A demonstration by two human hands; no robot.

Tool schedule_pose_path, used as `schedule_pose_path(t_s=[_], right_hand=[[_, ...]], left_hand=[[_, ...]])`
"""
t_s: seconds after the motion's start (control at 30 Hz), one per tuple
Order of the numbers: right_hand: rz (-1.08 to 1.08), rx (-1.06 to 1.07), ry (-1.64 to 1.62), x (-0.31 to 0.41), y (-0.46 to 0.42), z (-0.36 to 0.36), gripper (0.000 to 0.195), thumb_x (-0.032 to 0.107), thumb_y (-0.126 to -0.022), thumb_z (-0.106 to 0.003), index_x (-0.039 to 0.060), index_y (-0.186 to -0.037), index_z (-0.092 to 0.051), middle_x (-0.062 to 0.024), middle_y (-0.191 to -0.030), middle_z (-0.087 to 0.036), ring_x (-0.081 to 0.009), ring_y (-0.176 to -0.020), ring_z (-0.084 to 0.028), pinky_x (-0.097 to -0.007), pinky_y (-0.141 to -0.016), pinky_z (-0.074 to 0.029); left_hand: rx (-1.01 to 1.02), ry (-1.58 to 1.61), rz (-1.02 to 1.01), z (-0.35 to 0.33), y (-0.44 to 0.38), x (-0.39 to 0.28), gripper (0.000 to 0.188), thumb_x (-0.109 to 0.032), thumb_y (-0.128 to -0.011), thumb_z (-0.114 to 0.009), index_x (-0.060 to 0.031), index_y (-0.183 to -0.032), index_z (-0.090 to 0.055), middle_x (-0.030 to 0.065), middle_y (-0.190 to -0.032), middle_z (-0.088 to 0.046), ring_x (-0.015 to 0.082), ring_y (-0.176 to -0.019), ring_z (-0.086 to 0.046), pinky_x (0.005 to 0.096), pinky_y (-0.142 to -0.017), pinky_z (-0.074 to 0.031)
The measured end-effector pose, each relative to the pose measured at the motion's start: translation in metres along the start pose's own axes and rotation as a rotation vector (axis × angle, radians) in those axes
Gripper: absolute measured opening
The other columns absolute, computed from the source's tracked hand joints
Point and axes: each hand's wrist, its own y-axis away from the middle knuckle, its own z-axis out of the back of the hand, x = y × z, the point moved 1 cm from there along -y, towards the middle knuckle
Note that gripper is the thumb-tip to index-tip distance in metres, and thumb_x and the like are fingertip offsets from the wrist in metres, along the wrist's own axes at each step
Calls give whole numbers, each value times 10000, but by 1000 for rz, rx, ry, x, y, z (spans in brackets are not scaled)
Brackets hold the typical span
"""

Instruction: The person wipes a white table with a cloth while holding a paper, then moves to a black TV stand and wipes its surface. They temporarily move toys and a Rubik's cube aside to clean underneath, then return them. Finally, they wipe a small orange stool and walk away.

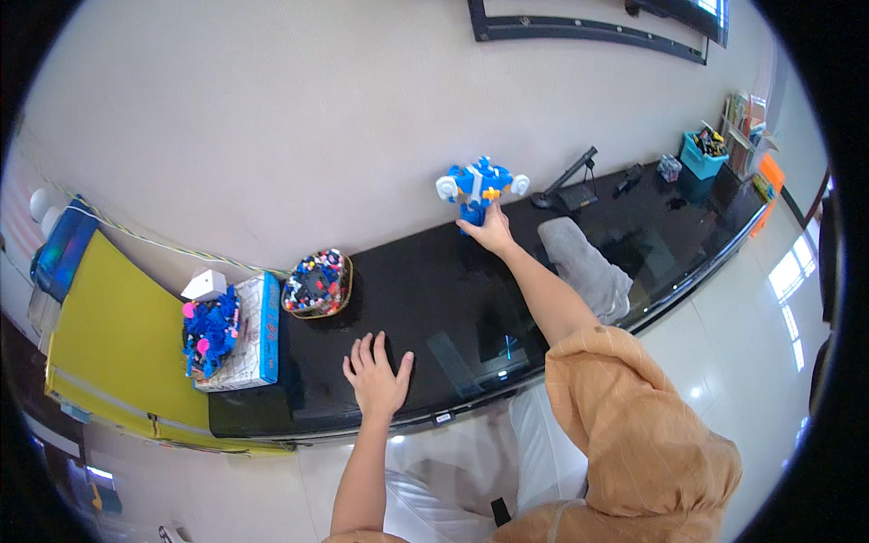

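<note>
My right hand [490, 232] grips the lower part of a blue and white toy robot [483, 182] with yellow-orange details. The toy is upright at the back of a glossy black cabinet top [428, 292], close to the wall. My left hand [377, 377] rests on the cabinet top near its front edge, fingers spread and holding nothing. Behind it is an oval basket [347, 288] of small colourful pieces. A crumpled grey cloth [584, 268] lies to the right of my right forearm.
Left stand a flat box [270, 332], a blue decorated item [214, 332], a white box [205, 285] and a yellow cabinet [122, 326]. On the right are a black stand [570, 178], a small clear box [669, 168], a turquoise bin [703, 165] and books [740, 139].
</note>
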Motion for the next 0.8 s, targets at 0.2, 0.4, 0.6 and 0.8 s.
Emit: schedule_pose_path(t_s=[0.2,0.4,0.6,0.8], right_hand=[[27,-91,-129,15,5,5,982,406,-657,-803,-58,-1346,-278,-269,-1274,-451,-404,-1207,-453,-456,-1021,-375],[80,-394,-69,11,20,13,811,317,-634,-825,-30,-1233,-403,-224,-1154,-486,-365,-1085,-480,-440,-931,-409],[82,-4,-432,124,111,-22,446,148,-701,-755,21,-1028,-479,-115,-904,-502,-197,-792,-532,-336,-692,-469],[-476,791,-531,205,106,-111,474,254,-877,-564,57,-1226,-310,-136,-721,-640,-178,-457,-584,-283,-371,-435]], left_hand=[[-8,-8,13,5,-1,0,630,-470,-859,-565,-77,-1335,-440,142,-1379,-412,309,-1334,-311,502,-1103,-178],[-38,29,-12,2,-2,-2,628,-471,-856,-566,-74,-1327,-444,142,-1370,-422,314,-1319,-331,506,-1092,-197],[-72,-43,-8,4,3,7,621,-489,-868,-540,-83,-1328,-442,131,-1376,-421,314,-1312,-337,518,-1085,-212],[-67,7,3,-1,-1,5,627,-497,-876,-519,-66,-1325,-444,128,-1374,-428,291,-1326,-327,519,-1094,-199]])
